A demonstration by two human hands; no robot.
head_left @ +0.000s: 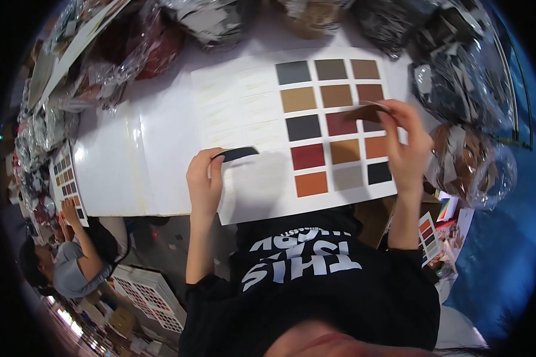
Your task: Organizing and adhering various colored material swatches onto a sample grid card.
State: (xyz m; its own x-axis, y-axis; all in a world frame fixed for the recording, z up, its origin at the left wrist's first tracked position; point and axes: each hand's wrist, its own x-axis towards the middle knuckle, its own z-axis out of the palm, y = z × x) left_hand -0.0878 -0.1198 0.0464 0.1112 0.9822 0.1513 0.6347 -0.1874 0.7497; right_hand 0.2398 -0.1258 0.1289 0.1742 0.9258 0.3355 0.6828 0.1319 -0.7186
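My left hand (203, 174) pinches a small dark swatch (238, 154) by its left end, held above the pale left part of a white sample card (244, 205). Between the thumb and fingers of my right hand (408, 140) is a brown swatch (369, 112), bent and raised over the card's right side. Rows of coloured rectangles cover that side, among them a grey one (293, 72), a tan one (298, 99), a dark red one (308, 156) and an orange one (311, 184). Faint marks in rows show on the left part. My right fingers hide some of the right column.
Clear plastic bags of swatches (208, 21) line the table's far edge, and more bags (467, 160) stand at the right. The white table (110, 160) stretches left. There another person (77, 262) handles a similar card (65, 178). Stacked printed cards (149, 297) lie lower left.
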